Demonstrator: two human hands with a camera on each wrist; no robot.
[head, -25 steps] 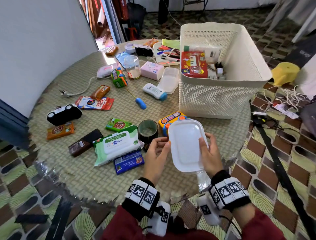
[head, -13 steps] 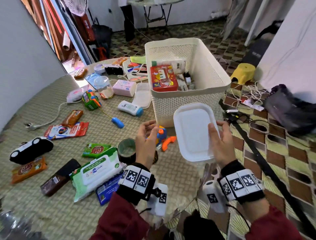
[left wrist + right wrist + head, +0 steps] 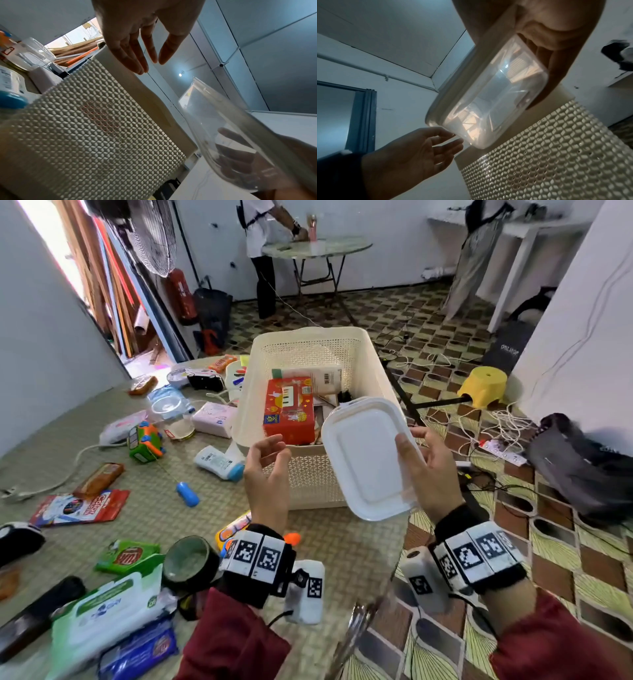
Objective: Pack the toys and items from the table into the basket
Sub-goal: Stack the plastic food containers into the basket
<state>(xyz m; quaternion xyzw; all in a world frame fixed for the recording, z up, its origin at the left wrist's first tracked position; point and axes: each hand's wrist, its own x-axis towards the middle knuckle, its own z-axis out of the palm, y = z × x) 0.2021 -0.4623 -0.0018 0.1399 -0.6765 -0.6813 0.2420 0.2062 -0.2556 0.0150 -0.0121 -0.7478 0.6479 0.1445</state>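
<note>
Right hand [image 3: 431, 470] grips a lidded clear plastic container [image 3: 368, 457] by its edge, holding it tilted above the near right corner of the cream basket [image 3: 308, 477] on the desk [image 3: 342, 539]. Left hand [image 3: 265, 470] hovers beside the container, fingers relaxed, holding nothing.

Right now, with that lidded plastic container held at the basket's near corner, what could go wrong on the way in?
1. Only the right hand grips the clear plastic container with the white lid, by one edge; the open left hand is off it, so it could tip or slip.
2. It hangs tilted over the rim of the cream perforated basket and might catch there.
3. The red toy-piano box fills much of the inside; the container may not settle flat.
</note>
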